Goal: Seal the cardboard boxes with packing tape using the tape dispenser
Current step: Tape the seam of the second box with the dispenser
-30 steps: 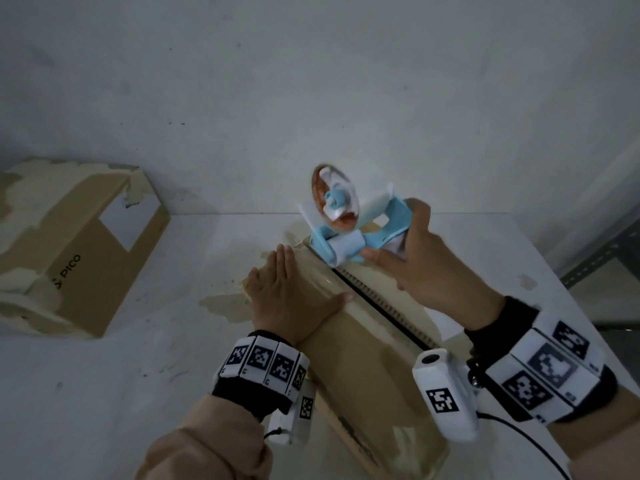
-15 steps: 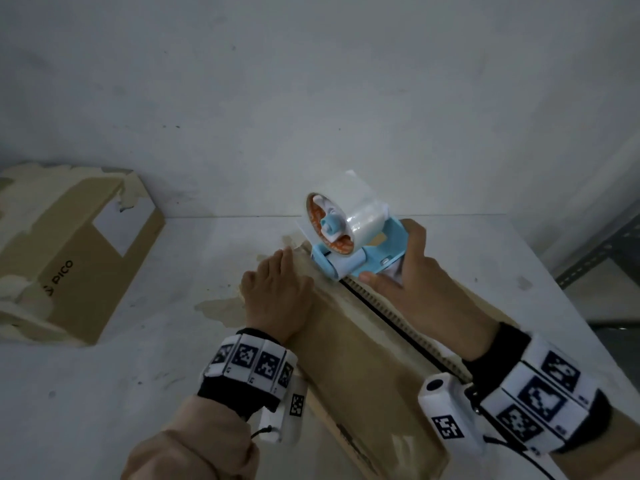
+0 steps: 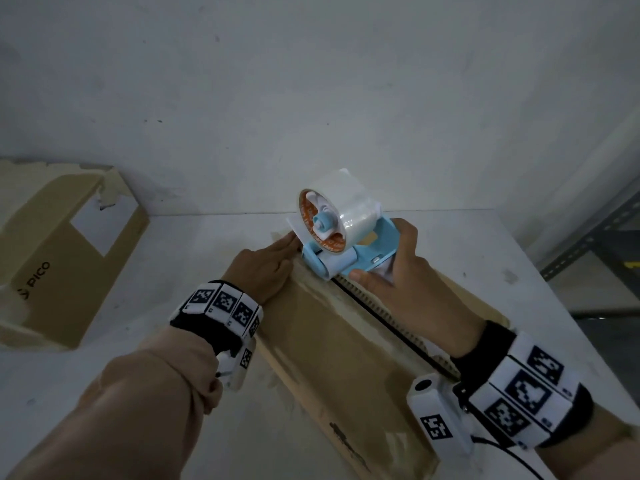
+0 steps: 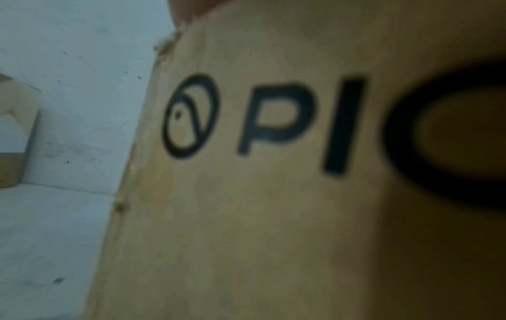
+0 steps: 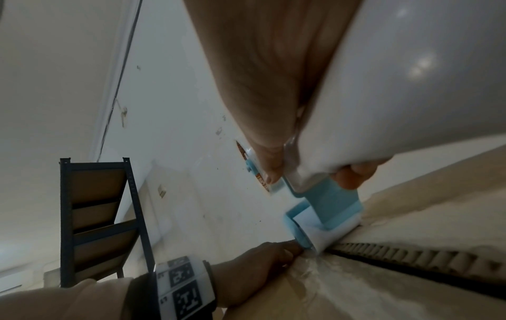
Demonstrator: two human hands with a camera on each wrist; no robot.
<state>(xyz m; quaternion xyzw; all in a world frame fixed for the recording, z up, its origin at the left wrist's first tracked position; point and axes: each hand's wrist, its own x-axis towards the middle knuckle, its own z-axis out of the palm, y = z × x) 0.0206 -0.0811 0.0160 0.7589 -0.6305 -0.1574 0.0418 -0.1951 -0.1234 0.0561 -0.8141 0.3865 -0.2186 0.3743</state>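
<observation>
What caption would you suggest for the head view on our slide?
Right hand sets blue tape dispenser at the cardboard box seam's far end; left hand steadies it.

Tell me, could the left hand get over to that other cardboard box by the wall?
Probably yes. The left hand lies flat on the near cardboard box, holding nothing, and only bare white table separates it from the second PICO box. Whether the arm stretches that far is uncertain.
</observation>
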